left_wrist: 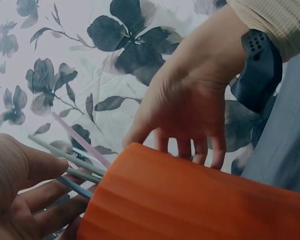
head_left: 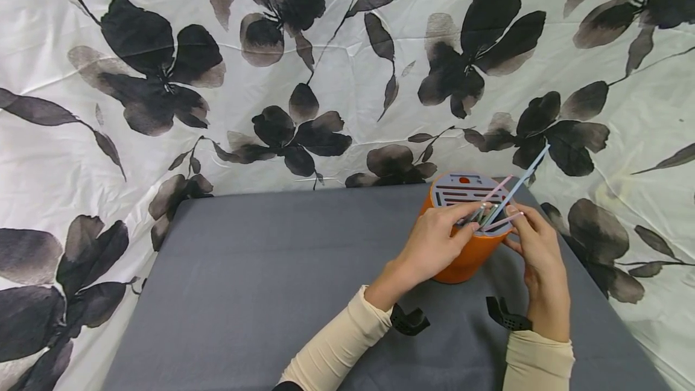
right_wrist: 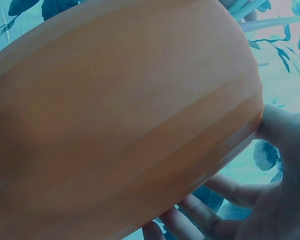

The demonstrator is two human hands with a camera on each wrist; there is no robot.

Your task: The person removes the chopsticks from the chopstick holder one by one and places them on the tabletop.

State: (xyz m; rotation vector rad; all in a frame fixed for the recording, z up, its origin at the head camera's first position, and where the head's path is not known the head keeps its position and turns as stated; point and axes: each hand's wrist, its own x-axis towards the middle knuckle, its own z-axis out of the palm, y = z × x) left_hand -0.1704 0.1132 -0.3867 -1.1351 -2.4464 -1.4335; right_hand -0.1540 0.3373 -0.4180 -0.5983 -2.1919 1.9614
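Note:
An orange knife holder [head_left: 461, 261] with a grey slotted top [head_left: 472, 189] stands upright near the table's right edge. Several pale straws [head_left: 522, 180], pink, blue and green, poke out of its front opening at different slants. From the left side, my left hand [head_left: 431, 243] reaches over the rim and pinches straws between thumb and fingers; its thumb [left_wrist: 52, 167] lies against them in the left wrist view. My right hand [head_left: 543, 258] grips the holder's right side, with the thumb [right_wrist: 275, 120] at the rim and fingers along the outer wall. The straws' lower ends are hidden inside.
A grey cloth-covered table [head_left: 260, 276] spreads to the left of the holder. Behind and beside it hangs a white curtain [head_left: 380, 77] with dark flowers. Black straps [head_left: 409, 320] sit at both wrists, close to the table.

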